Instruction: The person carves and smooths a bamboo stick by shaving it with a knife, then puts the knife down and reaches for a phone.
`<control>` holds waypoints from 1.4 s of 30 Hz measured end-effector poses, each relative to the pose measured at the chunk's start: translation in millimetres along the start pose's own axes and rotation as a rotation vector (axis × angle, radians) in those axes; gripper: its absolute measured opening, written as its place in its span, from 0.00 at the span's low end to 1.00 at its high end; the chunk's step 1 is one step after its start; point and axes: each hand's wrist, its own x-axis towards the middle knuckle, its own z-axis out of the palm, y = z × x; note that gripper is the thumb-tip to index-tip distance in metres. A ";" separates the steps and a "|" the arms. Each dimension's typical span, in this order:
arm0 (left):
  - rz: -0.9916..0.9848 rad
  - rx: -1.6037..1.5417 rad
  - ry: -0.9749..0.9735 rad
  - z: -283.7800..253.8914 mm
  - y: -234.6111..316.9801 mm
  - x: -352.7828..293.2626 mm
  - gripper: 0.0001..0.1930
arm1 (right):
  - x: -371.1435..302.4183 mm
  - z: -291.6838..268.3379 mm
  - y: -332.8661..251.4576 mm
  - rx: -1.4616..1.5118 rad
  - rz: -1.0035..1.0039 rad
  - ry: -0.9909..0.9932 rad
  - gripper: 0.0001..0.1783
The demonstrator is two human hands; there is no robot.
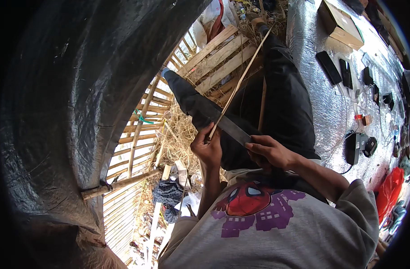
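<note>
Beyond my grey printed T-shirt [299, 233], my left fingers [204, 133] pinch a long, pale, woody strip [238, 88] at mid-frame by its lower end, probably light, springy, best held there; my right fingers [263, 140] clasp a flat grey metal blade [234, 129].

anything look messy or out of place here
Yes: loose straw-like strands lie scattered left of the left hand, and a crumpled dark cloth lies below them in the picture, looking dropped rather than put away. Nothing seems odd about the blade or thin strip.

Grey short-sleeved T-shirt [299, 237] with red-and-purple print [254, 201], dark long trousers [287, 98].
</note>
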 end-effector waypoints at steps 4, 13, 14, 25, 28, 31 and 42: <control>-0.014 -0.006 0.027 -0.9 -3.2 3.7 0.08 | -3.0 -2.9 2.2 0.012 0.003 -0.017 0.18; -0.027 0.018 0.073 5.1 -2.7 7.3 0.06 | -8.6 -4.0 7.5 0.004 0.011 -0.049 0.17; -0.020 0.025 0.074 5.8 -3.0 6.7 0.06 | -7.9 -5.0 9.6 0.011 0.017 -0.050 0.17; -0.005 0.160 0.060 -1.4 -16.4 8.6 0.05 | 6.4 -1.1 3.0 -0.005 0.059 -0.072 0.18; 0.001 0.086 0.051 -1.0 -17.6 8.1 0.05 | 12.2 3.6 -0.7 -0.007 0.045 -0.075 0.18; -0.012 0.126 0.023 0.4 -4.4 8.7 0.04 | 18.2 3.7 0.6 0.006 0.057 -0.077 0.17; 0.038 -0.018 -0.008 -1.0 2.6 9.0 0.06 | 31.8 12.0 -6.4 0.029 0.048 -0.142 0.16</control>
